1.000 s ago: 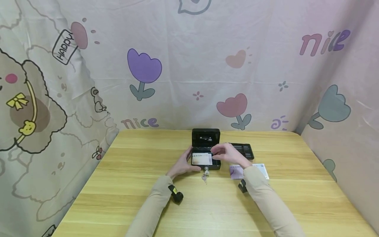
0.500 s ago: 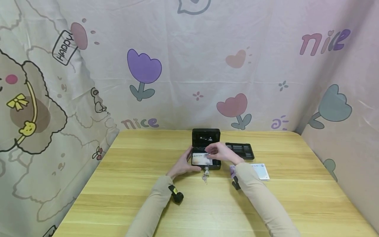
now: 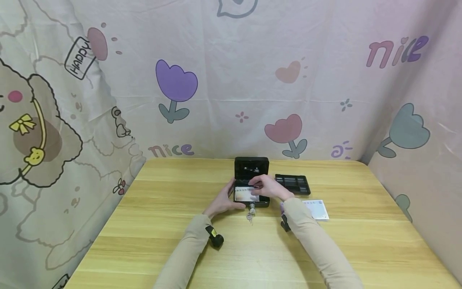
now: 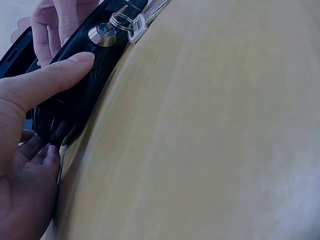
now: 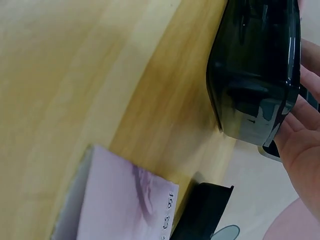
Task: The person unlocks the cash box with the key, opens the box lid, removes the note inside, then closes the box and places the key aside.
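Observation:
A small black cash box (image 3: pixel 262 203) stands on the table with its lid (image 3: pixel 251 168) raised. A pale printed card (image 3: pixel 242 195) lies inside it. Keys (image 3: pixel 250 217) hang from the lock (image 4: pixel 103 35) on the front. My left hand (image 3: pixel 224 200) grips the box's left side, its thumb on the front wall and its fingers round the side. Over the open box, my right hand (image 3: pixel 268 188) dips its fingertips to the card's right part, with thumb and forefinger apart. The right fingers partly cover the card.
A black compartment tray (image 3: pixel 297 184) lies just right of the box. Nearer the front, a purple printed card (image 5: pixel 132 197) and a pale blue one (image 3: pixel 317 209) lie beside each other, partly under the right sleeve. Patterned cloth (image 3: pixel 216 80) hangs behind the table.
My right hand has moved a little left, from the box's right edge to over the card inside, uncovering more of the tray. My left hand stays on the box.

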`<state>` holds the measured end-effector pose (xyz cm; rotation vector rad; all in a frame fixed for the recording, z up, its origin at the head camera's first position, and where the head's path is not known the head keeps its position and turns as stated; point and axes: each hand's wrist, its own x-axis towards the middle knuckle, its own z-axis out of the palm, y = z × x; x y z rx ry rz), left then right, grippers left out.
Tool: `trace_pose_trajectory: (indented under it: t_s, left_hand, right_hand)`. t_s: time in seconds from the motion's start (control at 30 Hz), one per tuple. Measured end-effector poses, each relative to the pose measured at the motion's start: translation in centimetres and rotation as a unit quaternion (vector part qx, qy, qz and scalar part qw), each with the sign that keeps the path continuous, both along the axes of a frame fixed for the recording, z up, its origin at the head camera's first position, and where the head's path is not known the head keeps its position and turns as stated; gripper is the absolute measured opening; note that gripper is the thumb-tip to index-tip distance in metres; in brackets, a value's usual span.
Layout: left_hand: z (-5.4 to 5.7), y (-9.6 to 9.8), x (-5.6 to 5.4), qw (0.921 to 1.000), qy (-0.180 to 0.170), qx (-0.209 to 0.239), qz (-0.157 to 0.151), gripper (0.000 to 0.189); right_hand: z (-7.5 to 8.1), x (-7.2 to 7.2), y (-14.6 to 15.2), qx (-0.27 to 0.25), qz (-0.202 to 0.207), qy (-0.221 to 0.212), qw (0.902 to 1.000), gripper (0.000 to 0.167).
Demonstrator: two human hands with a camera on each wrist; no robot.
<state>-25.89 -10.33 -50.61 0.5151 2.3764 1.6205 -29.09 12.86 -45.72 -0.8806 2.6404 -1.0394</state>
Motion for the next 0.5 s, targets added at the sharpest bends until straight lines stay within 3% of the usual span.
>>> trace_pose_trajectory:
  t_s: [0.27,0.5]
  left_hand:
    - [0.07,-0.01,0.03,1.0000,0.003,0.002,-0.003,0.124]
    - [0.14,0.01,-0.01,0.9999,0.008,0.005,-0.006,0.121]
  right_hand:
    - [-0.16,-0.26,-0.39,0.019,-0.003,0.009,0.9998,0.034]
    - [0.20,-0.13,-0.47,0.007,-0.009,-0.009,0.9999,0.035]
